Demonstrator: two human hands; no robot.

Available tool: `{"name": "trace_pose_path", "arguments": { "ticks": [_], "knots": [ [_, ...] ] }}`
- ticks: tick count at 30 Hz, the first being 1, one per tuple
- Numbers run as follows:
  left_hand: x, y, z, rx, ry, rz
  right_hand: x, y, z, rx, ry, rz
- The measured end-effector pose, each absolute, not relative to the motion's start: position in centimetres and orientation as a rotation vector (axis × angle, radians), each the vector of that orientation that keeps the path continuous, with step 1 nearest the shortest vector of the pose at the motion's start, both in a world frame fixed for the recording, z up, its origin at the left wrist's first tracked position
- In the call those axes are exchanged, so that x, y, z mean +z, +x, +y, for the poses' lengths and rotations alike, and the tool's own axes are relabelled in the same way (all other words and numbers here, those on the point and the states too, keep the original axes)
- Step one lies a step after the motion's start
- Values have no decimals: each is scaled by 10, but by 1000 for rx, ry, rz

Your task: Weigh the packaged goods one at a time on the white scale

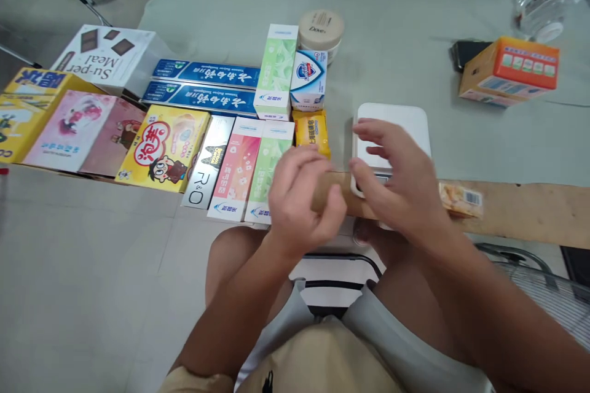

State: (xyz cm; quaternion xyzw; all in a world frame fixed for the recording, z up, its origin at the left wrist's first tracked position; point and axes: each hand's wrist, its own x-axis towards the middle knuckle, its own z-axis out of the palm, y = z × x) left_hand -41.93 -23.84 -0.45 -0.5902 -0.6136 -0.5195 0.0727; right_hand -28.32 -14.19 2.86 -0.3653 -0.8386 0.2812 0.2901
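Note:
My right hand [400,181] hovers over the front part of a white kitchen scale [391,116], its thumb and fingers apart and nothing between them. Part of the scale's small display shows beneath that hand. My left hand [302,199], slightly blurred, is in the air by the table's front edge, with loosely curled fingers, the thumb held apart and nothing visible in it. Just beyond it lies a yellow soap packet [312,133]. A green-and-white toothpaste box [270,166] is partly covered by the left hand. A small snack packet [462,200] rests right of my right hand.
Left of the hands stand rows of boxes: blue toothpaste boxes [203,95], a yellow puff box [162,146], a white Su-per Meal box [110,58]. Behind the soap are a Safeguard box [308,80] and a Dove jar [321,31]. An orange box [511,72] and clear bottles [544,6] stand right.

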Motion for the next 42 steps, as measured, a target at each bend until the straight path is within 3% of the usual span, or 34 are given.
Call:
{"name": "trace_pose_path", "arguments": {
  "ticks": [8, 16, 24, 32, 42],
  "knots": [
    [-28, -350, -209, -1648, -2188, -1648, 34, -160, -107, 429, -1195, -2326],
    [-40, -332, -187, -1579, -2143, -1620, -7, -84, -84, 616, -1179, -2697],
    [-35, -349, -180, -1629, -1915, -1498, -2, -132, -63, 377, -1469, -1999],
    [-39, -362, -188, -1489, -2020, -1804, -3, -213, -79, 451, -1172, -2390],
    [-26, -366, -194, -1719, -1907, -1504, -9, -209, -75, 312, -1079, -2413]
  ]
}}
